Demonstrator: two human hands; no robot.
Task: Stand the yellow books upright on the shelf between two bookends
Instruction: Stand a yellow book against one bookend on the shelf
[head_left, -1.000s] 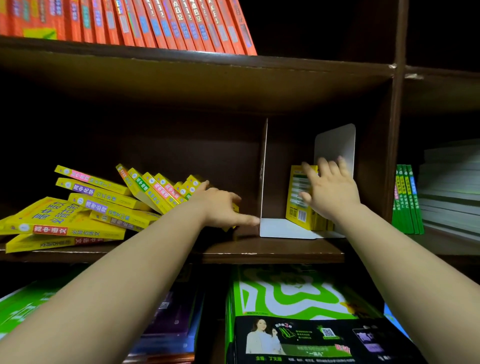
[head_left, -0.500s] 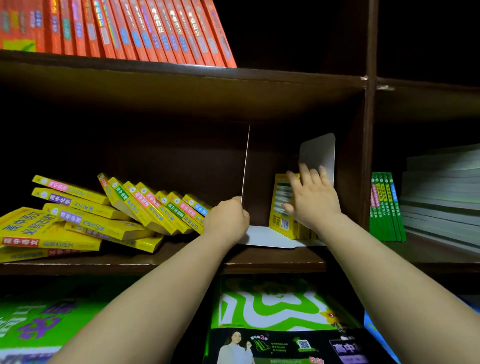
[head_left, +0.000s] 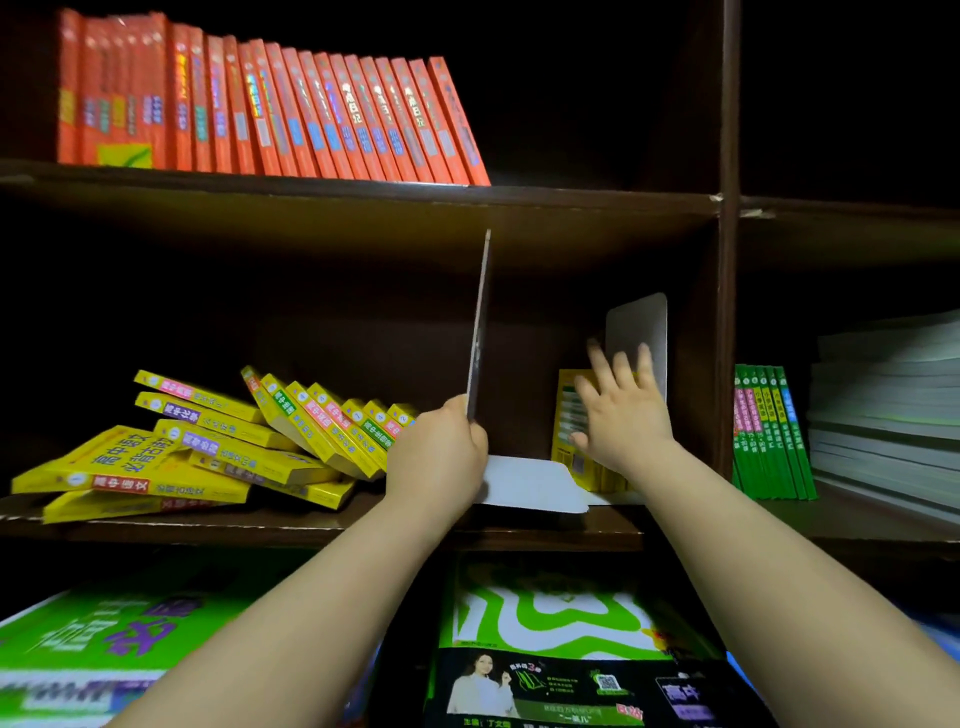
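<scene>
On the middle shelf, several yellow books lean and lie in a loose heap at the left. My left hand grips the lower edge of a white bookend seen edge-on, its flat foot pointing right. A few yellow books stand upright at the right end, and my right hand presses flat against them with spread fingers. Behind them stands a second white bookend near the shelf's side wall.
Red books fill the upper shelf. A vertical divider closes the compartment on the right; beyond it stand green books and a pale stack. Green and black books lie below the shelf edge.
My left hand moved from the leaning yellow books to the left bookend and closed on its lower edge. My right hand stays pressed on the upright books. The camera view shifted right and up.
</scene>
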